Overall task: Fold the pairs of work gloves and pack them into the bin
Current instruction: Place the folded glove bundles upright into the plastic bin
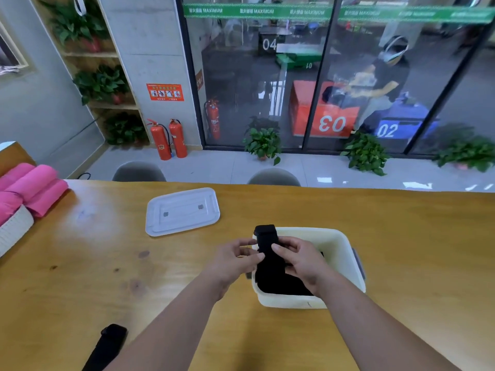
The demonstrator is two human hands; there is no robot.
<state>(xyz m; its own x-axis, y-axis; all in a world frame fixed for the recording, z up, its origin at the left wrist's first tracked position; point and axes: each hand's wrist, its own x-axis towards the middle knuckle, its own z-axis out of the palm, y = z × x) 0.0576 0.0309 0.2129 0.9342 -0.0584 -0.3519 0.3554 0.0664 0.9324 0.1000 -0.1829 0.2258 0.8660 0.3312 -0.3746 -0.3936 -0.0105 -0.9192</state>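
While a black glove pair is held upright over the bin, the packing step is judged to be in hand; the pair is pinched between the left hand and the right hand, fingers curled on either side; its lower end is sunk into the bin beneath the right hand; pressing it down flat is called for next; another glove is left on the worktop, well short of the left hand.

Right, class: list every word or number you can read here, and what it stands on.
"MAXIMUM", repeated: green band on the glass.
"04": dark box behind the glass.
"03": orange box.
"02": blue box.
Red poster and fire extinguisher labels: too small to read.
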